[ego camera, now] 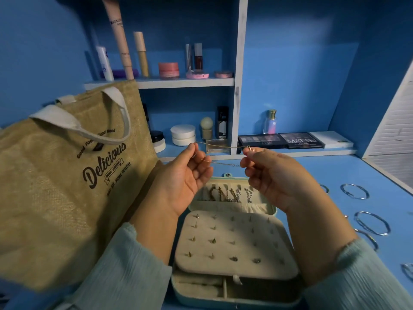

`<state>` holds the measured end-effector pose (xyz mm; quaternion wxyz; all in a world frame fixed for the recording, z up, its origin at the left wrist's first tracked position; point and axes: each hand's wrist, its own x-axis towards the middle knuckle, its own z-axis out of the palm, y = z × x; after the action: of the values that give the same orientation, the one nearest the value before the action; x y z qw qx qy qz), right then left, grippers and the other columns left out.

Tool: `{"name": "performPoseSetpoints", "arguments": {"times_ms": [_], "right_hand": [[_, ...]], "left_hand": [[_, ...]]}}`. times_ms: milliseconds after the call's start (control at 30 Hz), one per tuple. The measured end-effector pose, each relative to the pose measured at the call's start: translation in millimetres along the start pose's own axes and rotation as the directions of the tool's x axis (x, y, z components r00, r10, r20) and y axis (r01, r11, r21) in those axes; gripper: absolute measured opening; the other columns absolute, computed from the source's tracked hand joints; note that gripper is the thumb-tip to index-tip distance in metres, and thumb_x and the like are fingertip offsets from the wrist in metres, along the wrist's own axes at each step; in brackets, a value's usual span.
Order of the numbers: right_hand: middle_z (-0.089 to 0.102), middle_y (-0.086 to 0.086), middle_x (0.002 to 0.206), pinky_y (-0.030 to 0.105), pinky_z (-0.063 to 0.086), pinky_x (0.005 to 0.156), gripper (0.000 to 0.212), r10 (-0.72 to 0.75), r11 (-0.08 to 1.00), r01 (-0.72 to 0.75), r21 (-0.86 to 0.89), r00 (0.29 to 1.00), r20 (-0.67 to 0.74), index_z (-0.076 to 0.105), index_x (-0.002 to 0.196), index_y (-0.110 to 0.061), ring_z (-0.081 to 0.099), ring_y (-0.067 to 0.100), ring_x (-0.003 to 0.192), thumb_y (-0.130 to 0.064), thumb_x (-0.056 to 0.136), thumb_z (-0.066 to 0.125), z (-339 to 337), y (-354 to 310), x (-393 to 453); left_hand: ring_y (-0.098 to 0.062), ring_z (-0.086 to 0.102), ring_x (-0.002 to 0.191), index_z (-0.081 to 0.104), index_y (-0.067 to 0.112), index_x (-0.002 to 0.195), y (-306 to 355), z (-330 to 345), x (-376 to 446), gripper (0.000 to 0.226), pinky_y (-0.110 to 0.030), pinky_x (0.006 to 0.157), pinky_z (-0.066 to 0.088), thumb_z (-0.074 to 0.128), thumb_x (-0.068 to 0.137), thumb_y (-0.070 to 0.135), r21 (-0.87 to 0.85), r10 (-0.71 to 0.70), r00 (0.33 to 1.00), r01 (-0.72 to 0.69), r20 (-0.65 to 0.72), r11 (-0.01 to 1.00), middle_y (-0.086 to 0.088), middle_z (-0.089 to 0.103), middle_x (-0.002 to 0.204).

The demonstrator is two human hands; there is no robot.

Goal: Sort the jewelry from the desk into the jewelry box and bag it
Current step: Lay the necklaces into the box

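Both hands are raised above the open jewelry box (234, 247), palms turned toward each other. The left hand (185, 175) pinches one end of a thin gold necklace (223, 147) between thumb and forefinger; its other fingers (202, 167) curl loosely inward. The right hand (272, 173) pinches the opposite end, at the small pendant, with its remaining fingers half curled. The chain spans the gap between the hands in two strands, upper and lower, clear of the box.

The box lies on the blue worktop (335, 173), lid tilted back on the far side with chains hanging inside it. A beige stud panel covers the near tray; open compartments show along the near edge.

A jute bag (67, 186) stands at left, touching the left forearm. Silver bangles (372, 222) lie at right, near the box but apart from it. Shelves of cosmetics (185, 82) close off the far side.
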<state>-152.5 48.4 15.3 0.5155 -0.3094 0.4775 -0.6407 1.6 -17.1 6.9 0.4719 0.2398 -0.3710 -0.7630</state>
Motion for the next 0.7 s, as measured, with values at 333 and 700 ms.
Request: {"name": "performPoseSetpoints", "arguments": {"times_ms": [333,700], "right_hand": [[0.065,0.002,0.066,0.016,0.035,0.040,0.010,-0.004,0.997,-0.013,-0.080,0.978,-0.209,0.061,0.080,-0.009,0.049,0.007,0.048,-0.013,0.089,0.060,-29,-5,4],[0.058,0.003,0.061,0.022,0.034,0.048,0.011,0.010,0.901,-0.152,-0.407,0.944,-0.331,0.062,0.080,-0.006,0.042,0.011,0.049,-0.011,0.088,0.057,-32,-2,2]], "left_hand": [[-0.006,0.063,0.068,0.061,0.015,0.087,-10,6,13,0.009,-0.020,0.066,0.054,0.055,0.093,0.018,0.568,-0.002,0.998,0.034,-0.057,0.822,0.005,0.063,0.069],[-0.006,0.059,0.076,0.060,0.027,0.088,-17,18,34,0.015,-0.017,0.066,0.047,0.055,0.092,0.014,0.972,-0.080,0.994,-0.052,0.072,0.230,0.007,0.063,0.083]]}}
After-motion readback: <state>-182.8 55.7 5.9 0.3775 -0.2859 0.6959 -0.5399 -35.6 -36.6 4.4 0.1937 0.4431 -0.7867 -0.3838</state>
